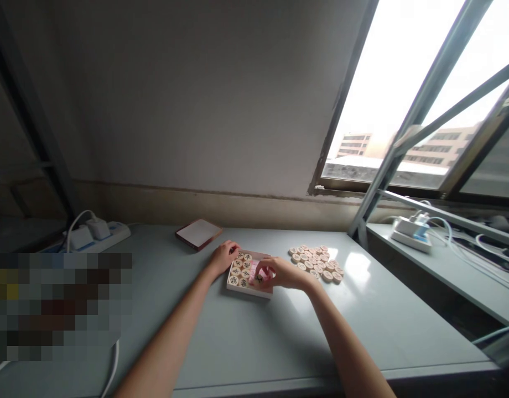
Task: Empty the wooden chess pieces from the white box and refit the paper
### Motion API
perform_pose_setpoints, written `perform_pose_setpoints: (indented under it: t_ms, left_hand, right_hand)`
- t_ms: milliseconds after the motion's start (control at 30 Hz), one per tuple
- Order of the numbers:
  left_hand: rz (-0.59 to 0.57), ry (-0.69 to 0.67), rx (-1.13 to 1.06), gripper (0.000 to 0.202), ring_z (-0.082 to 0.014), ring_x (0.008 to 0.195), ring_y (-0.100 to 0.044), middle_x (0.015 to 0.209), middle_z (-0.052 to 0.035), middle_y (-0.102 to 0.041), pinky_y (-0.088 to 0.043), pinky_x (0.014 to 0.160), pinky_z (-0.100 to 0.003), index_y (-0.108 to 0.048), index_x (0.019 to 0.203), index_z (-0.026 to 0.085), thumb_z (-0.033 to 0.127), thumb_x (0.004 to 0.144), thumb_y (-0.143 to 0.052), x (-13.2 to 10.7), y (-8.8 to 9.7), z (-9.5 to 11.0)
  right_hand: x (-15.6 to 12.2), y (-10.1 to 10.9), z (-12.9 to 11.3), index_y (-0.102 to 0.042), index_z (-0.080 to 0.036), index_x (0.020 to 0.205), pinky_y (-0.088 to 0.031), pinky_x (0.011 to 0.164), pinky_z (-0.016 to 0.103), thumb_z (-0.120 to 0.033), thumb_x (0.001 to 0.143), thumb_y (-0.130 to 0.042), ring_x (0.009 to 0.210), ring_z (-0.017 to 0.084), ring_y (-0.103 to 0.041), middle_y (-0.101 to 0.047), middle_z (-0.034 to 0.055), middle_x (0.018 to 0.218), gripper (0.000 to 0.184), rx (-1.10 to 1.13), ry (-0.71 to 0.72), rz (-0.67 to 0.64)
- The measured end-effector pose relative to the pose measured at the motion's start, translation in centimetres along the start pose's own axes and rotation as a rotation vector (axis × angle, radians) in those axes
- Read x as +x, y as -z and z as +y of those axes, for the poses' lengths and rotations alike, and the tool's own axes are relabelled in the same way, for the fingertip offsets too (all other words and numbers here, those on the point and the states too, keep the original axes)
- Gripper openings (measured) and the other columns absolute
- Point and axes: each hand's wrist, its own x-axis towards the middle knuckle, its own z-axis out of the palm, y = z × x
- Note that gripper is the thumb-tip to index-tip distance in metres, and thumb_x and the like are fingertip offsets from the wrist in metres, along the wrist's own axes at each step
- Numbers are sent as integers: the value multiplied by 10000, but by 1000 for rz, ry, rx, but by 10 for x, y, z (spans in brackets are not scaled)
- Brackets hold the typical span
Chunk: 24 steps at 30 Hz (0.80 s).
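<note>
a plain grey wall (204, 99) is seen behind everything, with a dark-framed window (395, 105) set into it at the right; pale multi-storey buildings (439, 145) are visible outside. the view is crossed by slanted grey metal bars (418, 113). below, a wide, smooth, pale blue-grey table (229, 342) is shown, and a second pale surface (457, 271) is seen past the bars at the right. a white power strip with chargers plugged in (113, 236) is placed at the table's far left, and another white power strip (412, 239) is set on the second surface.

at the table's middle, a shallow, open, rectangular pale box (249, 291) is laid flat. near the wall, to the box's left, a flat rectangular lid with dark red edges and a pale face (200, 234) is rested, apart from the box.

the left hand (225, 257) is held at the box's far left corner, fingers curled by the rim; whether the rim is gripped cannot be told. the right hand (285, 272) is held over the box's right half, thumb and fingertips pinching a round pale wooden disc with a dark character (259, 279).

to its left, eight similar discs (240, 269) are lined up inside the box in two columns; beside them, a pink printed patch (256, 267) is partly covered by the hand. to the box's right, many loose round wooden discs (316, 262) are clustered on the table.
</note>
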Motion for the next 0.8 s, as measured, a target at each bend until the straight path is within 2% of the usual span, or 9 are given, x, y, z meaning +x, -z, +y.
perform_pose_setpoints:
  t_ms: [100, 167, 267, 367, 467, 600, 700, 800]
  left_hand:
    - [-15, 6, 1, 198, -142, 811, -551, 869, -46, -591, -411, 746, -235, -617, 806, 160, 222, 772, -432, 0, 1, 0]
    - [-17, 15, 2, 201, -149, 818, -553, 875, -47, -591, -410, 745, -239, -619, 814, 161, 228, 767, -436, 0, 1, 1]
    - [-19, 15, 5, 215, -157, 835, -554, 884, -49, -591, -408, 747, -243, -622, 824, 162, 236, 771, -427, -1, 2, 2]
    - [-20, 12, 11, 222, -161, 842, -555, 885, -51, -594, -408, 747, -245, -623, 823, 161, 241, 776, -421, -1, 3, 3]
    - [-19, 11, 9, 220, -163, 838, -556, 886, -53, -594, -409, 743, -245, -623, 822, 159, 241, 774, -425, -2, 4, 4]
    - [-20, 3, 0, 223, -164, 836, -556, 886, -61, -593, -409, 753, -253, -622, 822, 151, 238, 773, -422, -2, 4, 5]
    - [-16, -9, -13, 230, -167, 835, -555, 880, -67, -597, -409, 764, -262, -626, 812, 148, 243, 771, -421, -1, 3, 4]
    - [-4, 12, -75, 222, -169, 833, -559, 865, -66, -614, -414, 767, -263, -636, 791, 148, 251, 752, -444, 1, 3, 1]
  right_hand:
    - [-19, 18, 8, -618, -231, 850, -342, 562, 205, -387, 707, -603, 665, 111, -514, -592, -5, 782, 213, -67, -155, 17]
    - [-33, 28, 15, -599, -236, 869, -335, 536, 208, -416, 714, -576, 616, 109, -518, -591, -8, 755, 239, -108, -339, 13]
    - [-48, 34, 28, -574, -218, 877, -316, 513, 210, -328, 685, -597, 576, 115, -519, -588, -7, 704, 222, -239, -629, 2]
    - [-53, 33, 37, -563, -193, 858, -306, 519, 218, -205, 640, -617, 641, 146, -534, -593, 20, 723, 225, -380, -749, 15]
    - [-47, 31, 36, -552, -193, 839, -308, 517, 218, -198, 688, -587, 633, 137, -531, -591, 27, 751, 155, -328, -632, 69]
    - [-26, 21, 19, -544, -211, 850, -330, 527, 207, -239, 764, -544, 620, 115, -521, -574, 4, 741, 91, -179, -310, 106]
    - [-6, 2, 5, -540, -223, 921, -359, 588, 206, -196, 763, -548, 708, 118, -532, -576, 6, 858, 161, -172, -110, 132]
    - [7, -17, -3, -508, -237, 1041, -370, 651, 222, -156, 777, -527, 802, 141, -535, -552, 28, 959, 276, -271, -74, 183]
